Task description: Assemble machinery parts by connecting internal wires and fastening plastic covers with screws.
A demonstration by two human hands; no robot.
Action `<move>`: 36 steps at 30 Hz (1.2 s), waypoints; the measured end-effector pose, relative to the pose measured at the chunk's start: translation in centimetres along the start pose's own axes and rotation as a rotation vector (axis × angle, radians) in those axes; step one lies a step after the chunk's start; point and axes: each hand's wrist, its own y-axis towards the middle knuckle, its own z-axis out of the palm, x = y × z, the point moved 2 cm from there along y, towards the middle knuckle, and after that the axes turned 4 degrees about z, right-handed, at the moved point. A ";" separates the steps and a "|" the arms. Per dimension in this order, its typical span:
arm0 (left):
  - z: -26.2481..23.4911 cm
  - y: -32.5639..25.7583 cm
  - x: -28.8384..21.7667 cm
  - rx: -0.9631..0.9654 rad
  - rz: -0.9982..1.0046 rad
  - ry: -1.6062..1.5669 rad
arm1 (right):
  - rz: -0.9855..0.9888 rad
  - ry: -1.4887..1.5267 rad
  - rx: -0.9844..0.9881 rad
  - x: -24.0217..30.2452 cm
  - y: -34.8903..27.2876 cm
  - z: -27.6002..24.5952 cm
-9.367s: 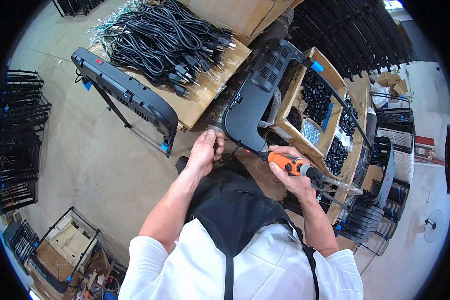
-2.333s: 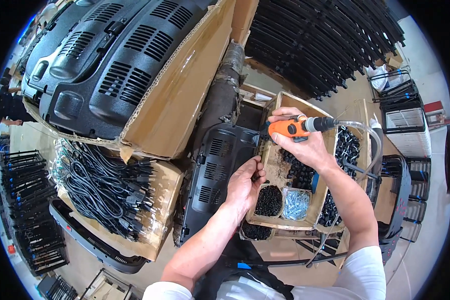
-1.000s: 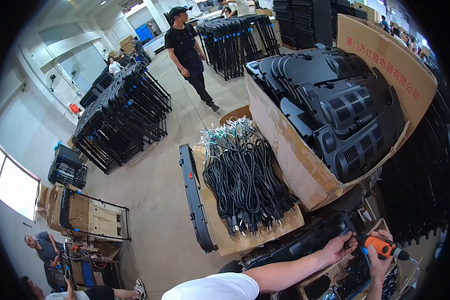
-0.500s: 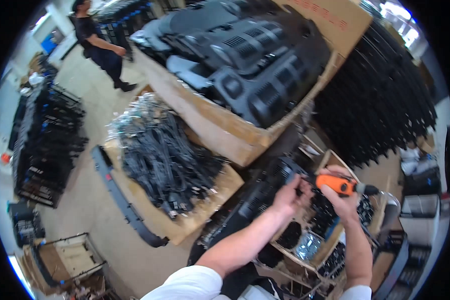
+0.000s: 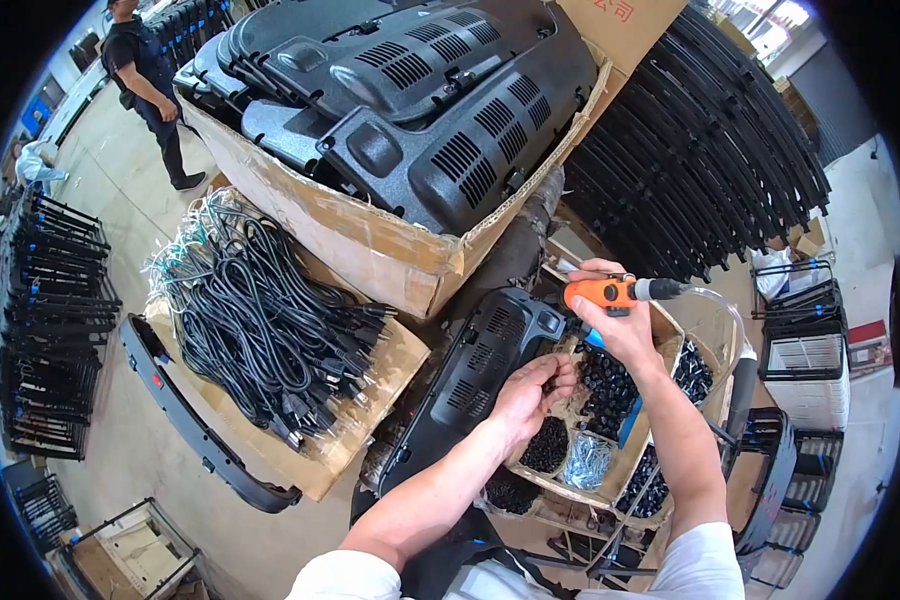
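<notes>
My right hand (image 5: 620, 325) is wrapped round an orange power screwdriver (image 5: 595, 293), whose dark chuck end points right. It is held above an open divided box (image 5: 653, 505) of small parts. My left hand (image 5: 532, 398) has its fingers curled in, just over the box's near-left part; whatever is between the fingertips is too small to make out. Left of it lies a black vented plastic cover (image 5: 480, 362). Compartments by my hands hold small black screws (image 5: 547, 445), silvery screws (image 5: 587, 463) and black knob-like parts (image 5: 607, 393).
A large carton (image 5: 370, 245) of black vented covers stands ahead. Black power cables (image 5: 260, 320) are heaped on cardboard to the left, beside a curved black strip (image 5: 205, 425). Black frames (image 5: 695, 160) stack at far right. A person (image 5: 150, 90) stands far left. A clear hose (image 5: 735, 310) bends beside the box.
The scene has shifted left and slightly up in view. The power screwdriver has risen toward the far side of the box. My left hand has drawn left, its fingers still curled.
</notes>
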 end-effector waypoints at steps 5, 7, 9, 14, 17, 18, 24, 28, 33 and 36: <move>-1.6 0.1 -0.2 0.019 0.006 0.087 | 0.034 -0.057 0.031 -0.8 1.1 0.5; -0.6 -0.4 -0.8 -0.036 0.001 0.080 | 0.006 -0.090 0.032 -1.4 1.5 0.6; -0.8 -0.4 -1.0 -0.094 -0.001 0.074 | -0.021 -0.122 0.036 -1.4 2.1 0.8; -2.3 0.2 -1.2 -0.132 0.047 0.118 | -0.005 -0.217 0.095 -0.2 3.0 2.2; -0.9 -0.3 -2.0 -0.192 0.053 0.056 | -0.013 -0.235 0.103 -0.1 3.3 1.9; -1.0 -0.3 -2.2 -0.191 0.055 0.054 | -0.058 -0.249 0.097 -0.1 3.2 2.0; -1.4 0.2 -3.1 -0.209 0.063 0.028 | -0.039 -0.236 0.095 -0.6 3.2 2.1; -1.7 0.6 -3.6 -0.239 0.056 0.003 | 0.054 -0.195 0.053 -0.6 3.1 2.5; -1.0 1.3 -4.1 -0.310 0.089 -0.141 | 0.011 0.007 0.001 2.3 0.2 1.8; -1.3 1.9 -4.8 -0.314 0.127 -0.332 | 0.065 0.064 0.081 4.2 -1.6 2.3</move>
